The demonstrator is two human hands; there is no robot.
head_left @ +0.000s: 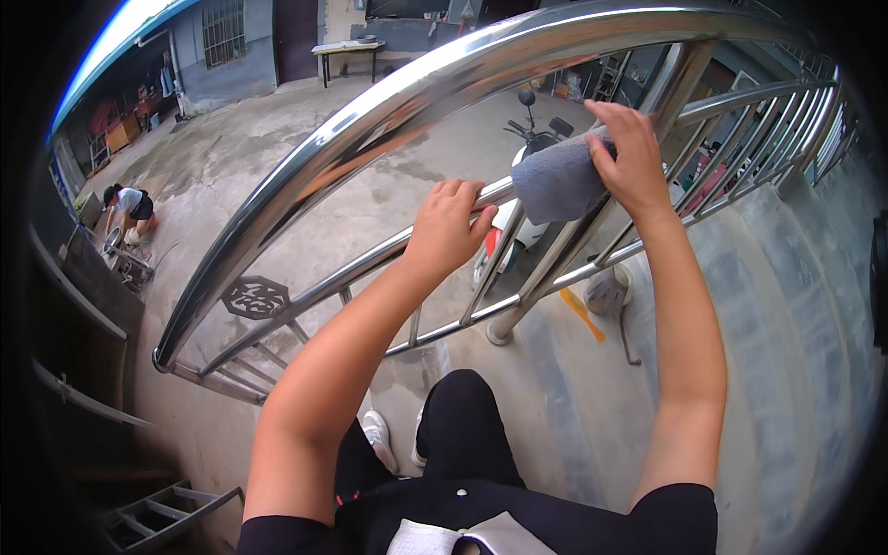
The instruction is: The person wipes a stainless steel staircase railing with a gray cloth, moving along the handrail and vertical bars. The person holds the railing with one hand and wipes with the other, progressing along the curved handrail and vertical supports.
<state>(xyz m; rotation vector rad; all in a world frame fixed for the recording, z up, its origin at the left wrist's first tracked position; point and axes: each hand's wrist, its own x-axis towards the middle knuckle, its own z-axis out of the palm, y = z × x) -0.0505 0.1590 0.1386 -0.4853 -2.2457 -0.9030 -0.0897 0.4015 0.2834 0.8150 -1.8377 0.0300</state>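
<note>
A shiny metal railing (361, 120) with a thick curved top tube runs across in front of me. My left hand (447, 227) is closed round its lower horizontal bar, left of the cloth. A grey cloth (558, 185) drapes over that same bar near an upright post. My right hand (631, 157) holds the cloth's right end against the bar, with the thumb on the near side and the fingers raised above it. Part of the cloth under the right palm is hidden. Thin balusters stand below the bar.
Behind the railing stands a scooter (527, 139). Near the post's foot are a grey bucket-like object (608, 291) and a yellow strip (583, 316). A person (129, 208) bends over at far left. A metal ladder (171, 513) lies lower left. Steps (768, 342) descend at right.
</note>
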